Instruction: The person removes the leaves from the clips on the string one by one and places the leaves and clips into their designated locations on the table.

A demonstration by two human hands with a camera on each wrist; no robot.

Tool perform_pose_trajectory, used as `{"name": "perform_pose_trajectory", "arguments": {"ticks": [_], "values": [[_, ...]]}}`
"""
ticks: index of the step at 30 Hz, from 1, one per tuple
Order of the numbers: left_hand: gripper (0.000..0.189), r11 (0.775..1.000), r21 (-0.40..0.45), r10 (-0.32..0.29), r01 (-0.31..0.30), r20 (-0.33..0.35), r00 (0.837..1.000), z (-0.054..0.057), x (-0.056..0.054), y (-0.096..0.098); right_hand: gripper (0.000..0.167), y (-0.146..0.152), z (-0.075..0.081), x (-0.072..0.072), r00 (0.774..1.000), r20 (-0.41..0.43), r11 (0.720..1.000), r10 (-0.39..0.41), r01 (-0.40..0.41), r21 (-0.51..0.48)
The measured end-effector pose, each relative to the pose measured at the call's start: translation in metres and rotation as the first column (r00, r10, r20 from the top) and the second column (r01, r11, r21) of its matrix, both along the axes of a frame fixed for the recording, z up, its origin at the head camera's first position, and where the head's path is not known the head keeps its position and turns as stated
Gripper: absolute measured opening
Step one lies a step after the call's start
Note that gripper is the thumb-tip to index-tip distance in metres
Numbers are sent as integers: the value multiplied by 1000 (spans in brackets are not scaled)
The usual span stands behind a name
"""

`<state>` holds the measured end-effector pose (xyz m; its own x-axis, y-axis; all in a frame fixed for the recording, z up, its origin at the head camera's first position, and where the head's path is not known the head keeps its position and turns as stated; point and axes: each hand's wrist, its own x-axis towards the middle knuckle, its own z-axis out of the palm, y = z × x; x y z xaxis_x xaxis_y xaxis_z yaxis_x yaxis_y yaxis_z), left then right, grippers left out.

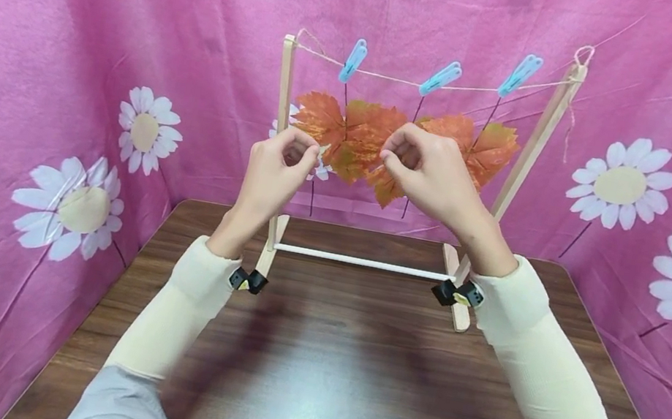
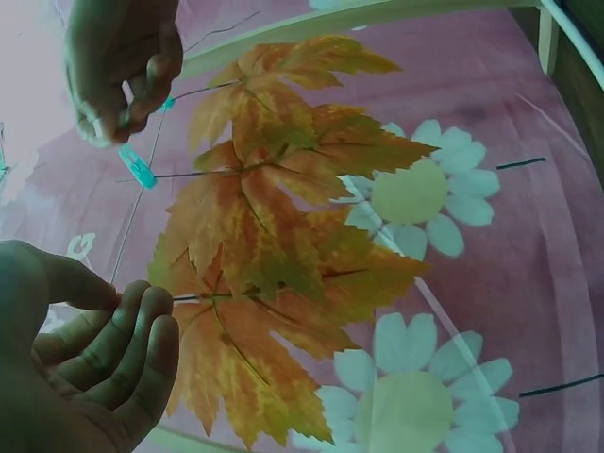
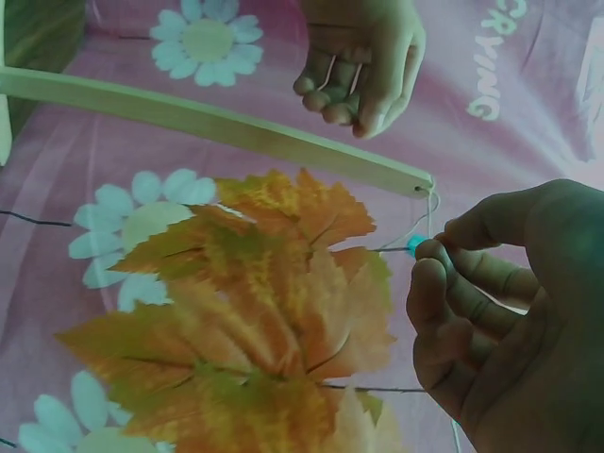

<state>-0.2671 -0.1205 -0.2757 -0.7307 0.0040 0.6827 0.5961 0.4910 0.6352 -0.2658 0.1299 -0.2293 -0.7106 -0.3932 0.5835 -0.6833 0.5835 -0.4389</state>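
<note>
Three orange maple leaves (image 1: pixel 321 114) hang by dark stems from light-blue clothespins (image 1: pixel 353 61), which are clipped along a thin string (image 1: pixel 391 78). My left hand (image 1: pixel 276 166) is raised before the left post, thumb and forefinger tips close together, nothing visible between them. Farther right, my right hand (image 1: pixel 432 174) covers part of the middle and right leaves in the head view; its fingers are loosely curled, and no object shows in them. In the right wrist view, the fingertips of the right hand (image 3: pixel 500 311) overlap a blue clothespin (image 3: pixel 415 244) behind them.
The string runs between two wooden posts (image 1: pixel 538 136) with flat feet, joined low down by a white rod (image 1: pixel 360 262). This frame stands at the far side of a dark wood table (image 1: pixel 309 368). Behind and beside it hangs a pink cloth (image 1: pixel 222 12) with white daisies.
</note>
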Motion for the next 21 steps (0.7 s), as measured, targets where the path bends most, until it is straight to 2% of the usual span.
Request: {"name": "perform_pose_trajectory", "arguments": {"ticks": [7,12,21], "values": [[11,1000,23,15,-15,29,999,16,-11,8,14,-12,24,-12,1000,19,1000,14,-13,-7],[11,999,46,24,-27,61,998,29,-19,14,17,-21,42,-22,1000,22,1000,-20,20,-8],[12,994,105,20,-33,126,992,47,-34,24,25,-37,74,-36,994,90,997,-57,61,-51]]}}
